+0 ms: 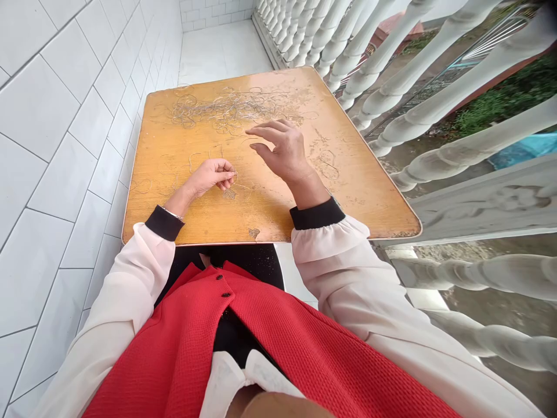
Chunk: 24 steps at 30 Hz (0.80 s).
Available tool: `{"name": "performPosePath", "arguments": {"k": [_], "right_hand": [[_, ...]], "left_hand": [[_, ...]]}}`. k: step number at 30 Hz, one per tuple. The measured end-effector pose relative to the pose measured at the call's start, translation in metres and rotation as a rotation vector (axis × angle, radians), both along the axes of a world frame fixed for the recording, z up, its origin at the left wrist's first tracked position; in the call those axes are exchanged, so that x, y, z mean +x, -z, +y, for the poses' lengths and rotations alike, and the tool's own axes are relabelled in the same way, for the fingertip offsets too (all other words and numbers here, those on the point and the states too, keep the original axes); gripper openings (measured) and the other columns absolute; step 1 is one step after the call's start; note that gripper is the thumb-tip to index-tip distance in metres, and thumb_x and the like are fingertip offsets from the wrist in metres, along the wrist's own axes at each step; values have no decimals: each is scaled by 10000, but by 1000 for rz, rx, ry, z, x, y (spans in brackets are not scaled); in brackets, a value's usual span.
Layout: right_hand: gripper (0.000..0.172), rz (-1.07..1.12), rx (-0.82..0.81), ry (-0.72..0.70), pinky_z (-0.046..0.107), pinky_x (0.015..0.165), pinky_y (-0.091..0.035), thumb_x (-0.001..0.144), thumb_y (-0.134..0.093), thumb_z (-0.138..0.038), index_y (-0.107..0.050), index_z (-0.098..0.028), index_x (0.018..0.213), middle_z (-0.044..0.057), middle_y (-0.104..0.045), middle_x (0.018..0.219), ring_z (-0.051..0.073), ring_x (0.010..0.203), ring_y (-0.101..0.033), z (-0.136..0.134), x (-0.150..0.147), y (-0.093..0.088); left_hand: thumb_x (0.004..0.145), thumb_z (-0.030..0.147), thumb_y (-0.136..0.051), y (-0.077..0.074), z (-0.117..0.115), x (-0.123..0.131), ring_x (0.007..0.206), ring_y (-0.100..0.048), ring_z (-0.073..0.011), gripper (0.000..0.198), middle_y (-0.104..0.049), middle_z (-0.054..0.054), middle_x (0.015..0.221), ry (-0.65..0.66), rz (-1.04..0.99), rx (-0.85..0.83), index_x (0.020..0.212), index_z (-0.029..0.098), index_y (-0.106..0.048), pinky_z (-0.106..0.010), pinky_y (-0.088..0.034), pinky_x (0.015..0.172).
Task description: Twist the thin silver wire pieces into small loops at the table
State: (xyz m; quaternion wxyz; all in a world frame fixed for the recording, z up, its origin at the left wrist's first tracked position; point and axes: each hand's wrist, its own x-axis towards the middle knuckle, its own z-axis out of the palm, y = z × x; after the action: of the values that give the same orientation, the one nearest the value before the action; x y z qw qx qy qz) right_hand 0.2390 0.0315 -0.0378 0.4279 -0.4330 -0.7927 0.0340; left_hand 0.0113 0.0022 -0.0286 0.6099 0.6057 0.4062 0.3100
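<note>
On the wooden table top (357, 191) lies a tangled heap of thin, curly pale strands (230, 107), like wire or thread; I cannot tell which. My left hand (213, 176) is closed in a pinch just above the near left part of the table, with a thin strand (242, 186) showing at its fingertips. To the right and farther forward, my right hand (282, 150) is raised over the table, thumb and fingers apart. A faint strand shows near its fingertips, but no grip on it is visible.
Loose strands (327, 165) lie on the table's right part, with others near my left hand. A white tiled wall (65, 139) runs along the left. White balusters (387, 98) line the right side, close to the table's edge.
</note>
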Motion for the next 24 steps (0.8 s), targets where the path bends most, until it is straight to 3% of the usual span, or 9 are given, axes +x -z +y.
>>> {"name": "performPosePath", "arguments": {"k": [7,11,14,17,20,24], "right_hand": [[332,-137,-33,-12,487,1029,-556,1077,-479,-438,-799,-357,1043,48,-814,1120,285,1067,-693,-3,-5,-5],[337,-164,-61,27,455,1019,-545,1092,-472,-386,-784,-316,985,70,-813,1050,266,1023,-692,-6,-8,-7],[220,-98,-7,81,462,1079,-525,1061,-564,-361,-772,-302,1103,72,-794,1192,280,1144,-684,-9,-11,-8],[268,75,17,159,464,1072,-541,1032,-631,-368,-730,-270,1261,96,-745,1305,292,1234,-669,-10,-18,-3],[263,258,-152,143,386,868,-607,1060,-592,-389,-767,-201,1118,101,-779,1065,234,956,-743,-14,-30,5],[400,454,-526,41,270,633,-578,1041,-629,-538,-742,-188,882,67,-763,846,151,679,-704,-25,-44,3]], "left_hand": [[933,-26,-628,-3,-3,3,461,-587,-32,193,-659,55,600,16,4,-49,811,123,-624,-158,-447,506],[917,-30,-634,-1,-3,4,468,-585,-26,188,-666,52,621,42,-9,-48,807,123,-626,-156,-446,512],[928,1,-643,1,2,1,485,-592,-26,178,-667,53,632,-29,-25,-9,810,132,-622,-150,-440,515],[948,75,-682,0,9,-5,525,-607,-18,148,-677,54,667,-184,-68,46,834,148,-622,-134,-443,542],[970,123,-688,-3,14,-10,554,-613,-12,149,-678,55,679,-319,-93,73,844,158,-618,-121,-444,564],[977,135,-694,-8,15,-14,568,-613,-14,155,-677,52,696,-407,-117,100,845,162,-616,-128,-455,586]]}}
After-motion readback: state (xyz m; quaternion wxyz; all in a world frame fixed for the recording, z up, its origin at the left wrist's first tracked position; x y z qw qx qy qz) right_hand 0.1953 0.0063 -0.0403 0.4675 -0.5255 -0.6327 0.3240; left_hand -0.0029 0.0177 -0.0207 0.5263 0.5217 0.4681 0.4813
